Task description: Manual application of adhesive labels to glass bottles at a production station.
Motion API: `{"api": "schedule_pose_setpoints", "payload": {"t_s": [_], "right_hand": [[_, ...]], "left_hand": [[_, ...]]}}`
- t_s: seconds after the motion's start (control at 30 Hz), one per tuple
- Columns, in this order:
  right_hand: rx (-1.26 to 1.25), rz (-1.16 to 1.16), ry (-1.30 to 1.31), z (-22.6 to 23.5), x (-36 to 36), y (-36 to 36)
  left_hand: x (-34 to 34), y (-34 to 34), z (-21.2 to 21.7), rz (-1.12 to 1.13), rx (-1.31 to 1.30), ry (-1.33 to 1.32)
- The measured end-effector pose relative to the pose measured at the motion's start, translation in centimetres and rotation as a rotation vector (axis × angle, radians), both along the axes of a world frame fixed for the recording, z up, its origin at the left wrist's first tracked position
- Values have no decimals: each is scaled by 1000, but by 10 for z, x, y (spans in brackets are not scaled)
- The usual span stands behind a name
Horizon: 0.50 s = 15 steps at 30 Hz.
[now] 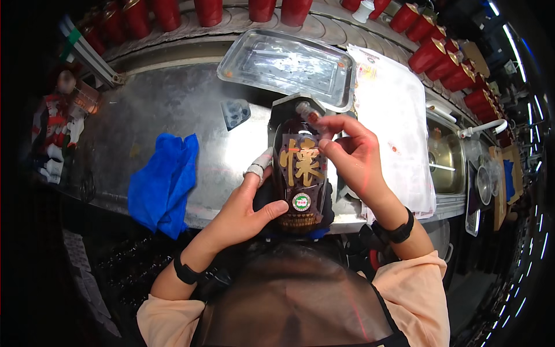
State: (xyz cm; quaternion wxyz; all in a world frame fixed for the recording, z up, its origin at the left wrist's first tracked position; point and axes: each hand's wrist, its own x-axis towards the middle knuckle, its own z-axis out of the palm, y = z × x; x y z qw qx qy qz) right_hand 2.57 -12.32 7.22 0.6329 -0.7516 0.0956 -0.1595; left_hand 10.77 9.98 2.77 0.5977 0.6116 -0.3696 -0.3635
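Left hand (245,202) grips a glossy, gold-marked dark bottle (300,182); right hand (354,151), fingers bent beside its transparent cap (307,113), pinch indeterminable.

A grey metal tabletop (173,107) spans the middle of the room, its surface scuffed and catching a bright patch of glare. Along its far side curves a conveyor (324,32) of overlapping plates, with a metal post (92,55) leaning at the left end. To the right sits a steel sink (446,155) with a white tap (491,126). Beyond, the room falls dark — broken only by white strip lights (514,49) down the right edge.
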Motion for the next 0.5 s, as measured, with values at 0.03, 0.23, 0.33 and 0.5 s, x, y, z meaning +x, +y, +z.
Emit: {"api": "schedule_pose_setpoints", "payload": {"t_s": [0.03, 0.23, 0.33, 0.5], "right_hand": [[-23, -88, -7, -1, 1, 1], [-609, -136, 28, 9, -36, 16], [-746, 26, 92, -6, -56, 34], [-665, 35, 85, -10, -61, 30]], "left_hand": [[0, 0, 0, 4, -9, 7], [-2, 3, -10, -2, 129, -105], [-4, 2, -14, 23, 54, -62], [-3, 4, 1, -19, 107, -174]]}}
